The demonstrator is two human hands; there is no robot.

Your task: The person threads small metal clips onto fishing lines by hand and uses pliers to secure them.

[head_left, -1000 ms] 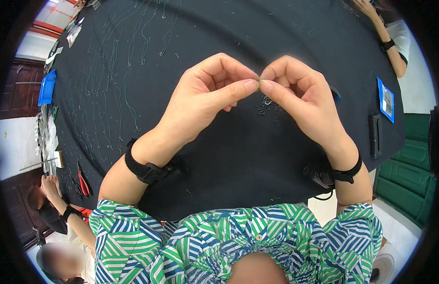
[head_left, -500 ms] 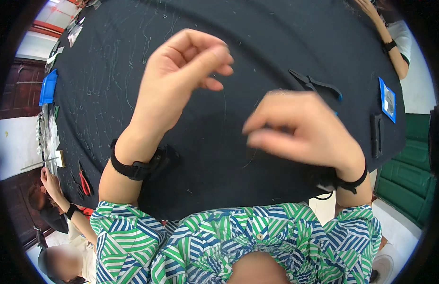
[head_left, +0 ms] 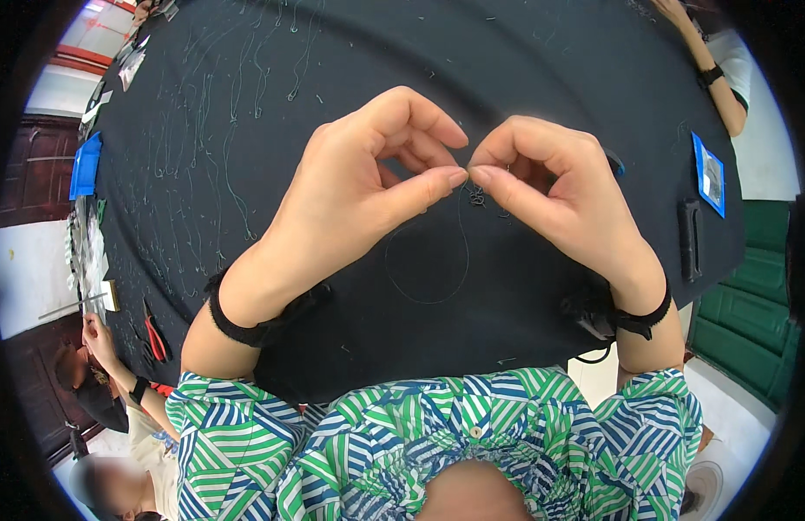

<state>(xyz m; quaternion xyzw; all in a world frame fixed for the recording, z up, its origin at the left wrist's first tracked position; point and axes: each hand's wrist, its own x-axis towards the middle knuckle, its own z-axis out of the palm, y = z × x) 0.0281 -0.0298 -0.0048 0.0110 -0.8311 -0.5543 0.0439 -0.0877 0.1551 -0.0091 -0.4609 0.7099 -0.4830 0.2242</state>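
My left hand (head_left: pixel 368 174) and my right hand (head_left: pixel 550 178) meet fingertip to fingertip above the black cloth. Each is closed in a pinch on a thin thread (head_left: pixel 466 272), which hangs below them in a wide loop. The left index finger is lifted a little away from its thumb. Just under the right fingertips shows a cluster of small dark metal rings or hooks (head_left: pixel 477 197); whether it hangs from the thread or lies on the cloth, I cannot tell. Black bands circle both wrists.
Several threads with small looped ends (head_left: pixel 250 234) lie across the black cloth (head_left: pixel 359 330) at left. Red-handled pliers (head_left: pixel 154 337) lie at the left edge. A blue packet (head_left: pixel 709 176) and a black case (head_left: pixel 691 240) sit at right. Other people's arms (head_left: pixel 724 100) reach in from both sides.
My hands have come together from apart, the left moving right and down, the right rising slightly. The thread now hangs in a rounded loop. My right hand now covers most of the black pliers.
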